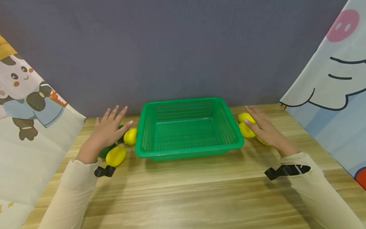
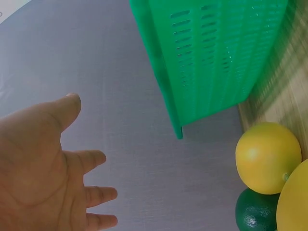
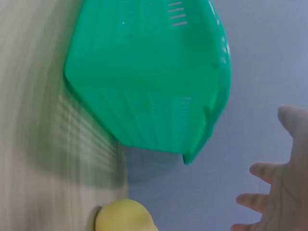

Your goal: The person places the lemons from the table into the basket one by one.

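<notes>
A green plastic basket [image 1: 188,152] with slotted walls stands on the table between the hands, nothing inside it. My left hand [image 1: 105,132] hovers with fingers spread left of the basket, over two yellow lemons [image 1: 115,156] and dark green fruits [image 1: 107,150] that it partly covers. On the other side my right hand [image 1: 264,128] is held out flat, fingers straight, above several lemons [image 1: 246,130], one mostly hidden beneath it. In the left wrist view the left palm [image 2: 38,178] holds nothing. The right wrist view shows the right fingers [image 3: 262,202] apart from the basket wall [image 3: 144,77].
The wooden table [image 1: 188,197] runs up to a grey panel [image 1: 183,51] behind the basket. Cartoon-printed sheets flank it, one on the left [image 1: 31,165] and one on the right [image 1: 323,86]. Black camera straps [image 1: 287,170] sit at the wrists.
</notes>
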`<state>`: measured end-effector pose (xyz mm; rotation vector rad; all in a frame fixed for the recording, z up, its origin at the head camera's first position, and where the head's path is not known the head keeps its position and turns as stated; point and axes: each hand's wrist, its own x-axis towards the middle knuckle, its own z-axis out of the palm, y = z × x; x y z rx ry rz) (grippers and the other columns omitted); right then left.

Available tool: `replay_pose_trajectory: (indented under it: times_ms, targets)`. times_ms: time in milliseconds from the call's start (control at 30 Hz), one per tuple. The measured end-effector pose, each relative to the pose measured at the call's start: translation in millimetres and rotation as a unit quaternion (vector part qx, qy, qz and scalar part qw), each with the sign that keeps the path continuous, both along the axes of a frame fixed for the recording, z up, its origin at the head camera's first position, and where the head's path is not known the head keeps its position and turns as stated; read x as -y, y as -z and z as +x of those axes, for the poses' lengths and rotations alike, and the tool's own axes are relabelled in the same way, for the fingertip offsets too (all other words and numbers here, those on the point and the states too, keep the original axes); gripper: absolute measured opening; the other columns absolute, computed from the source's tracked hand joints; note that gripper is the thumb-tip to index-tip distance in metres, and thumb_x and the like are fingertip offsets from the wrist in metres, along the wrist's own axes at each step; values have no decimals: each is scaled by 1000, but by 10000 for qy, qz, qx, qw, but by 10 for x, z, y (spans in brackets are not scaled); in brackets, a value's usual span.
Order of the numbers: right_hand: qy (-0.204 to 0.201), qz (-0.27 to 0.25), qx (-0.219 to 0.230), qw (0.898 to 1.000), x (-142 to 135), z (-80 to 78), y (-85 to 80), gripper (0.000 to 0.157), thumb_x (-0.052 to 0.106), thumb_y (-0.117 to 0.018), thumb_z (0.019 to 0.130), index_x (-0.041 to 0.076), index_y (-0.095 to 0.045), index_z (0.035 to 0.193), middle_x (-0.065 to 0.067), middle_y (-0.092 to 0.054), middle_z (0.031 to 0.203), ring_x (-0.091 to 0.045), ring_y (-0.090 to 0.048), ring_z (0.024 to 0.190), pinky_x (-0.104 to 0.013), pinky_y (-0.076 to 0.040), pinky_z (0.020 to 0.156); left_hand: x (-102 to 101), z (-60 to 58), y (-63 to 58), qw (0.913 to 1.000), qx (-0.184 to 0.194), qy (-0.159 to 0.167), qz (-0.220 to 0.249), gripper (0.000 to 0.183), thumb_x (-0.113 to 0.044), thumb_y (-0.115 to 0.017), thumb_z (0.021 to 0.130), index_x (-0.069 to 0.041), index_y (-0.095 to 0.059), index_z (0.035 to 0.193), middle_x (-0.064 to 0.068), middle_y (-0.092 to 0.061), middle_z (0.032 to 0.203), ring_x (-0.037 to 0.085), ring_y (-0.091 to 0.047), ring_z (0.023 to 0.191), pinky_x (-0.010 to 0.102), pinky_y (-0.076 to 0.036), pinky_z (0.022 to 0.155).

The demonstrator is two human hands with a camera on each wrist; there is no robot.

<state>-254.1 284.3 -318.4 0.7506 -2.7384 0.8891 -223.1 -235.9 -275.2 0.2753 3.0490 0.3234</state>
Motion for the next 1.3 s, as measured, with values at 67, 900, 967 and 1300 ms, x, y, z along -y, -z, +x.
replay_pose_trajectory:
  times_ms: [67, 900, 967, 1300]
  targets:
    - [-24, -154, 116, 9998, 14, 5, 18, 58, 26, -40, 101, 0, -19, 149, -30, -14, 151, -50, -9, 138, -65, -2, 109, 4, 5, -3, 10000, -8, 22, 18, 75, -61, -24, 96, -20, 4, 152, 20, 10, 155, 50, 8, 138, 76, 4, 98]
    - [167, -2173, 1900, 9573, 273, 168, 157, 69, 31, -43, 100, 22, 1, 152, -13, 1, 157, -45, -6, 140, -65, -13, 108, 205, 103, 28, 9991, -191, 180, 331, 77, -55, -36, 97, -15, -1, 153, 27, 0, 154, 55, 1, 135, 75, -4, 99]
    - [161, -2220, 1945, 9553, 288, 205, 158, 69, 30, -42, 101, 20, 2, 152, -17, -1, 157, -46, -8, 139, -65, -13, 108, 233, 125, 30, 9988, -254, 206, 376, 77, -54, -37, 97, -13, -2, 153, 28, -1, 153, 56, -1, 135, 74, -5, 100]
    - [309, -2334, 2244, 9456, 345, 328, 250, 74, 32, -44, 100, 18, 7, 152, -20, 1, 156, -49, -12, 137, -66, -16, 106, 364, 196, 94, 9978, -158, 215, 612, 77, -48, -42, 98, -11, -1, 152, 30, -1, 152, 55, -4, 135, 71, -10, 103]
